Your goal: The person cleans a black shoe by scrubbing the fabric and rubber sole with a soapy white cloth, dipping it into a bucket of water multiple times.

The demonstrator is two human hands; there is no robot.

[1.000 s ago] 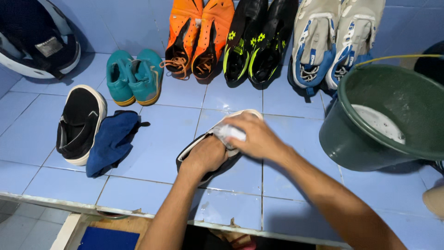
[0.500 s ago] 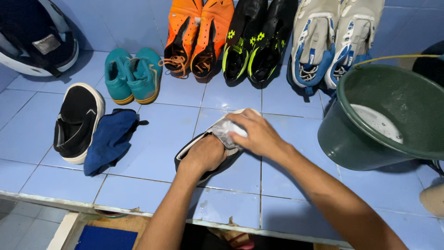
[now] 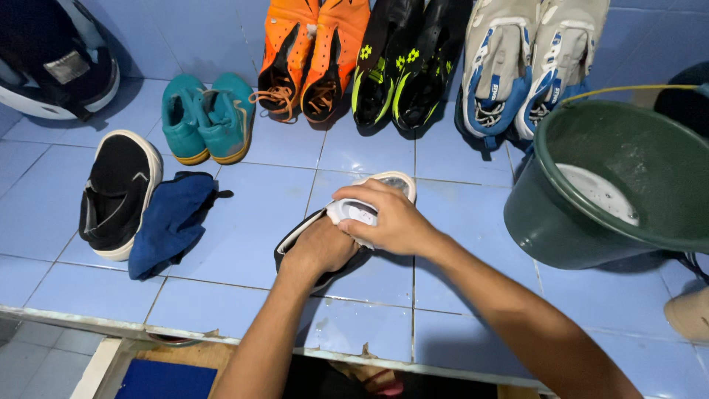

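A black slip-on shoe with a white sole (image 3: 306, 235) lies on the blue tiled ledge in the middle. My left hand (image 3: 321, 247) grips its heel end and holds it down. My right hand (image 3: 384, 218) is closed on a small white cloth or sponge (image 3: 353, 212) pressed against the shoe's upper, near the toe. The toe rim (image 3: 395, 181) shows just beyond my fingers. The matching black shoe (image 3: 118, 192) rests at the left beside a dark blue cloth (image 3: 171, 222).
A green bucket (image 3: 561, 229) with soapy water stands at the right. Along the back wall lean teal shoes (image 3: 207, 118), orange boots (image 3: 310, 55), black-and-green boots (image 3: 402, 63) and grey-blue boots (image 3: 528, 59). A helmet (image 3: 55, 59) sits far left. The ledge edge runs below.
My right hand has shifted slightly along the shoe with the white cloth. The view has moved a little; the left hand keeps its hold.
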